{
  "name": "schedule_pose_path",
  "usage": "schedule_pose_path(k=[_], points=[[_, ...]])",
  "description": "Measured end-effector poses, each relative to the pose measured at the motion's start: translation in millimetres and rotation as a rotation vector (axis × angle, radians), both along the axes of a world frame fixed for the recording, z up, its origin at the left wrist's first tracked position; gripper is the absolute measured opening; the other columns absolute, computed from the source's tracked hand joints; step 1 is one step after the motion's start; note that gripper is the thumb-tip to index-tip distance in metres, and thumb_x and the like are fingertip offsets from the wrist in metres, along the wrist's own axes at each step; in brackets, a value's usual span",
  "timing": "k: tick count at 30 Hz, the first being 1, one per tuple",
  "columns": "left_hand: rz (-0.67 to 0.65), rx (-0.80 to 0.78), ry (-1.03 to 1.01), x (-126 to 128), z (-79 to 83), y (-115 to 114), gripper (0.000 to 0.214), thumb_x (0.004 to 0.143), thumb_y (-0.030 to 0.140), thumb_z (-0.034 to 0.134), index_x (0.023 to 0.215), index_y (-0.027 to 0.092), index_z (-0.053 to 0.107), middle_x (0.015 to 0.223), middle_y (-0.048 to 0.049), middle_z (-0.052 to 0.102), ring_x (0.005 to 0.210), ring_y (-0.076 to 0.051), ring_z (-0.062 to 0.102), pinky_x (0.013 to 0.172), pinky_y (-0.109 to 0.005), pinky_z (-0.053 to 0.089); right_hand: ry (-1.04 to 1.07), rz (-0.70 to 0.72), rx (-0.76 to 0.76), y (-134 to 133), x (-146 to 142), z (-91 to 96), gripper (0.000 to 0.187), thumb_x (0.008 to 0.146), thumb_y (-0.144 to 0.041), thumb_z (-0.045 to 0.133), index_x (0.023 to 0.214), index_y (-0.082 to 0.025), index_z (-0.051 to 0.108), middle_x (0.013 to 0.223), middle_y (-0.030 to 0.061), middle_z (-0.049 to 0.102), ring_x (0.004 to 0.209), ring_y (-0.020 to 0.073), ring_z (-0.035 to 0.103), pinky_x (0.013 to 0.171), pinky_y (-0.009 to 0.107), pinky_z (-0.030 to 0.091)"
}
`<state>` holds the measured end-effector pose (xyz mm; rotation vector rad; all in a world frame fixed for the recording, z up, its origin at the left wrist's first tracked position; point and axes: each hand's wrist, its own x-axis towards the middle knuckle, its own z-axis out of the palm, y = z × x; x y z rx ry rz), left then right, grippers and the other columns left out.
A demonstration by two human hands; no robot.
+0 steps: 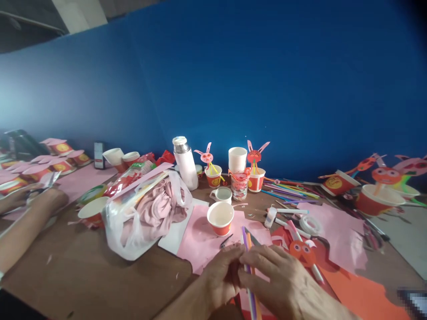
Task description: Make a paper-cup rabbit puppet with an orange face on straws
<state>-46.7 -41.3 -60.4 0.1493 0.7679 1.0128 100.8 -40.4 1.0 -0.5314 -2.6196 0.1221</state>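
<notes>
A brown table (83, 271) carries everything; pink paper (200, 238) lies right under and ahead of the hands (253, 278), with a red paper cup (220, 218) standing on it — just beyond the fingertips. Left of the hands sits a clear bag of pink cloth (147, 213); to their right lie an orange sheet (363, 295) and a tape roll (310, 225); farther off stands a white flask (185, 162).

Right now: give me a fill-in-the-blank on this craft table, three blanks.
Both hands, left hand and right hand, pinch a bundle of ____.
The red paper cup just beyond them stands on ____ paper.
The plastic bag holds pink ____.

Missing words: straws; pink; cloth
</notes>
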Motion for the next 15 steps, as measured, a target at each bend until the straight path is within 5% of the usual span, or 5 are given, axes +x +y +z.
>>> schedule_pose_path(k=[4, 10, 15], points=[[-0.028, 0.055, 0.027, 0.0, -0.4, 0.3, 0.033, 0.067, 0.043, 0.065, 0.063, 0.012, 0.055, 0.048, 0.0022, 0.052, 0.038, -0.006, 0.045, 0.036, -0.017, 0.032, 0.170, 0.001, -0.057, 6.0, 7.6, 2.7, 0.018, 0.082, -0.012, 0.045, 0.086, -0.020, 0.061, 0.083, 0.0055, 0.067, 0.073, 0.0175, 0.061, 0.061, 0.028, 0.047], [-0.005, 0.173, 0.278, -0.9, 5.7, -0.4, 0.044, 0.073, 0.051, 0.054, 0.051, 0.014, 0.051, 0.041, 0.0025, 0.048, 0.028, -0.005, 0.036, 0.033, -0.019, 0.026, 0.493, -0.402, -0.853, 28.6, 22.3, 0.2, 0.025, 0.082, -0.034, 0.048, 0.065, -0.018, 0.054, 0.059, -0.0002, 0.057, 0.055, 0.0139, 0.055, 0.050, 0.024, 0.043], [-0.114, 0.477, 0.390, 1.8, 6.0, -7.0, 0.043, 0.073, 0.052, 0.055, 0.065, 0.010, 0.060, 0.052, -0.0016, 0.054, 0.041, -0.008, 0.045, 0.042, -0.020, 0.031, 0.537, -0.346, -1.083, 40.0, 17.4, -16.5, 0.023, 0.078, -0.035, 0.053, 0.064, -0.018, 0.050, 0.054, -0.0041, 0.048, 0.050, 0.0098, 0.046, 0.047, 0.021, 0.036]])
